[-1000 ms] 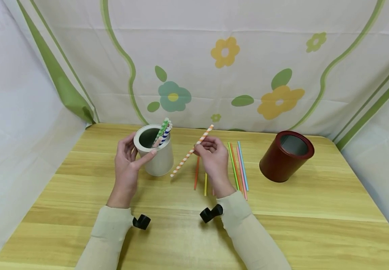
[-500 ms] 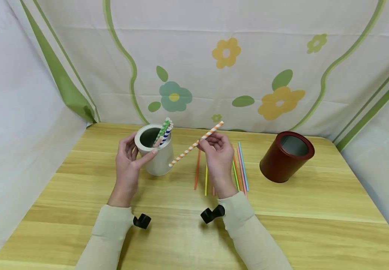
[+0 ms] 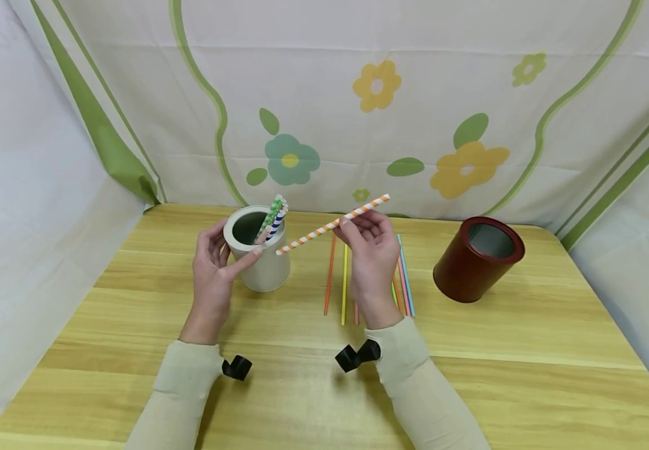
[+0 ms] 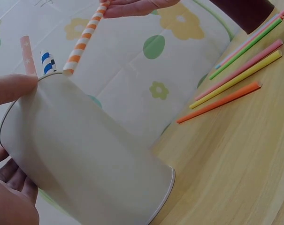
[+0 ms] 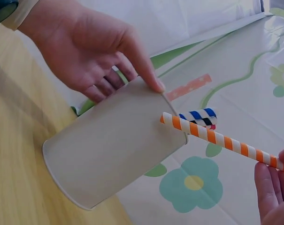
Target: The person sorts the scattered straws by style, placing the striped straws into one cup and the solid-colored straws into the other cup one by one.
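Head view looks fwd/down over table — L/R wrist views close up, both on pale can.

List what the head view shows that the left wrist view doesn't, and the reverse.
Only head: the inside of the white can, its green-patterned straws, and both sleeves.

Only left wrist: clear white stars on the pink straw in the can.

Both: the left hand gripping the can, the right hand pinching the orange-striped straw, plain straws on the table, and the dark red can, cropped in left wrist.
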`<state>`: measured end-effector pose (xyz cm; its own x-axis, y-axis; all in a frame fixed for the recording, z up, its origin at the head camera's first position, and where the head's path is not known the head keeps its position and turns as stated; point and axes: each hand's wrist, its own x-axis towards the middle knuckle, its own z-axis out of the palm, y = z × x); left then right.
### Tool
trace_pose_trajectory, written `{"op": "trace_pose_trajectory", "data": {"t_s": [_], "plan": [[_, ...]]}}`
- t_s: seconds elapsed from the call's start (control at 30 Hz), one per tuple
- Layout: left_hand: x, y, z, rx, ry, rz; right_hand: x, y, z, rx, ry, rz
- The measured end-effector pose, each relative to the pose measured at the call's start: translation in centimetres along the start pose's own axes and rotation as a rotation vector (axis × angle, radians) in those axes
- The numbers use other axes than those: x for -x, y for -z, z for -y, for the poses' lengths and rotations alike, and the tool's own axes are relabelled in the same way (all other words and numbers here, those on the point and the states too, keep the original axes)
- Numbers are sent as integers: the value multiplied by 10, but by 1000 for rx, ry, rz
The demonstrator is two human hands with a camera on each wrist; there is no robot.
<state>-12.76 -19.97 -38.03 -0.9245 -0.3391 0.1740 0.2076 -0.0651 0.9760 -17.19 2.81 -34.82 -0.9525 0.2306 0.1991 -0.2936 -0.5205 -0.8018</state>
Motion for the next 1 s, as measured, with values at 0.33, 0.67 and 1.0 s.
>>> {"op": "trace_pose_trajectory", "data": {"t_s": [0.33, 0.67, 1.0], "plan": [[0, 0, -1, 13, 7, -2, -1, -16, 9, -39, 85, 5], [0, -1, 1, 9, 8, -2, 0, -32, 4, 65, 134, 95], [0, 0, 0, 1, 15, -6, 5, -43, -11, 310, 107, 199]]}}
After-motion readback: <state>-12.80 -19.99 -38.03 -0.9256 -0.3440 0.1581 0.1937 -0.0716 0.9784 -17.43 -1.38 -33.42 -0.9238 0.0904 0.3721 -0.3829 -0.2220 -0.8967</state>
